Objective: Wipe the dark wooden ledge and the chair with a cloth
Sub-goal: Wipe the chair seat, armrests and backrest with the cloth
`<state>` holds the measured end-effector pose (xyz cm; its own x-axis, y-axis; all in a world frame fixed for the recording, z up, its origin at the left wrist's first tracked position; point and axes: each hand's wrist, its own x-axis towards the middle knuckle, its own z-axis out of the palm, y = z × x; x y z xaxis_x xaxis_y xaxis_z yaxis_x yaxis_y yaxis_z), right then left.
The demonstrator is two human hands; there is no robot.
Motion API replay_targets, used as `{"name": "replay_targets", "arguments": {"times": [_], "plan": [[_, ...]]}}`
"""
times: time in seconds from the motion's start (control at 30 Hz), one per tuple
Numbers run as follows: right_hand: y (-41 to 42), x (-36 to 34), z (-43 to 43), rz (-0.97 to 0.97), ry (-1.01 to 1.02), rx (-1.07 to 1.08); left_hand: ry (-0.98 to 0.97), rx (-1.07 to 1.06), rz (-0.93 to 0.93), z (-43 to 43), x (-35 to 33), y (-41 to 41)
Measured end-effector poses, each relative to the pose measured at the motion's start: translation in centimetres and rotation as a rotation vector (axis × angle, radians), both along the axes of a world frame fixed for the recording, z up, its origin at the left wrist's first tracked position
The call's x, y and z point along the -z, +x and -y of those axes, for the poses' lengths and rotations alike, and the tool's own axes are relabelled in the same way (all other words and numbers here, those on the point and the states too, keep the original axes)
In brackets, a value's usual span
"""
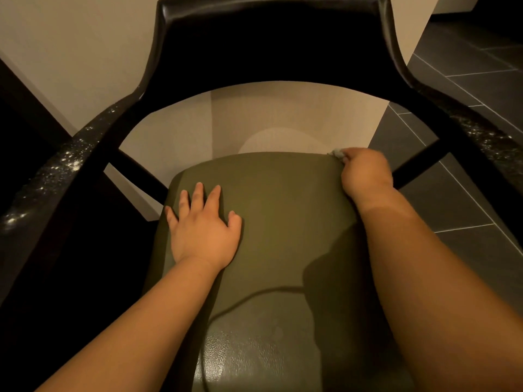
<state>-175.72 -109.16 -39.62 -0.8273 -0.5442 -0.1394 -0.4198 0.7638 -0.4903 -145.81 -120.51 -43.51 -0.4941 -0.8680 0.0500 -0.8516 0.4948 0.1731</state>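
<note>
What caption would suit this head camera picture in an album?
The right hand holds a small cloth at the far right corner of the olive chair seat; the left hand rests flat.

It looked like a furnished indoor room: an armchair [283, 250] with a padded seat stood against a beige wall [70, 52] on dark floor tiles [458, 193].

No readable text, label, brand, number or sign on chair [271, 32], wall [70, 52] or floor [467, 66].
</note>
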Motion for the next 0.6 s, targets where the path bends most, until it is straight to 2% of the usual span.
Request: {"name": "replay_targets", "arguments": {"times": [0.07,0.13,0.2,0.3,0.43,0.5,0.6], "plan": [[-0.3,0.0,0.4,0.005,0.022,0.027,0.000,-0.002,0.005,0.0,0.0,0.0],[1.8,0.4,-0.1,-0.092,0.059,-0.030,0.000,-0.003,0.008,0.0,0.0,0.0],[5.3,1.2,-1.3,-0.147,0.108,-0.185,-0.003,-0.002,0.011,0.0,0.0,0.0],[6.7,3.6,-2.9,-0.253,0.032,-0.356,-0.007,0.000,0.012,0.0,0.0,-0.1],[2.9,3.0,-0.7,-0.219,-0.029,-0.272,-0.006,-0.004,0.012,0.0,0.0,-0.1],[2.2,1.6,0.7,-0.127,0.002,-0.220,-0.011,-0.006,0.007,-0.1,0.0,0.0],[3.6,0.6,-0.6,-0.154,0.038,-0.127,-0.009,-0.004,0.008,0.0,0.2,0.0]]}}
